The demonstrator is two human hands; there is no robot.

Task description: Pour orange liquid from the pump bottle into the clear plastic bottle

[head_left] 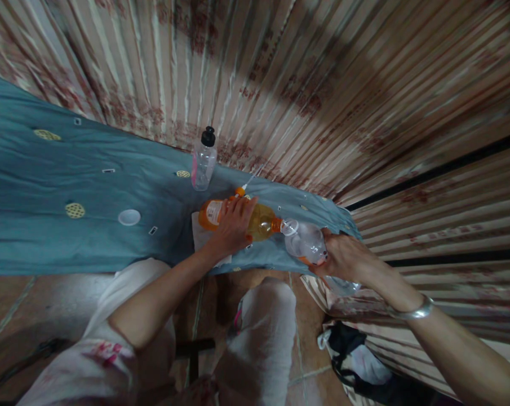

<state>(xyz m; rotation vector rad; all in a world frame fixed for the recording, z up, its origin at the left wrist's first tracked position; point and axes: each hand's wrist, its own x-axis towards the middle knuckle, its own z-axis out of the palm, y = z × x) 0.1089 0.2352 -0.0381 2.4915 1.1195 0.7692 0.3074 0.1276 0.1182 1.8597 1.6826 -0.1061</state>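
My left hand (236,225) is wrapped round an orange bottle (263,221) of yellow-orange liquid, tilted over so its neck points right. That neck meets the mouth of a clear plastic bottle (306,239), which my right hand (343,256) grips round its body. The clear bottle also lies tilted, with its base toward the lower right. Whether liquid is passing between the two I cannot tell. Just behind my left hand an orange pump top (240,192) with a white tip rests on the cloth. Under the orange bottle is a white tissue (202,234).
A clear squeeze bottle (204,160) with a black cap stands at the back. Left of my hands lies a white round lid (129,217) on the blue cloth (26,186). A pleated curtain (238,73) borders the far side. A dark bag (356,355) is on the floor.
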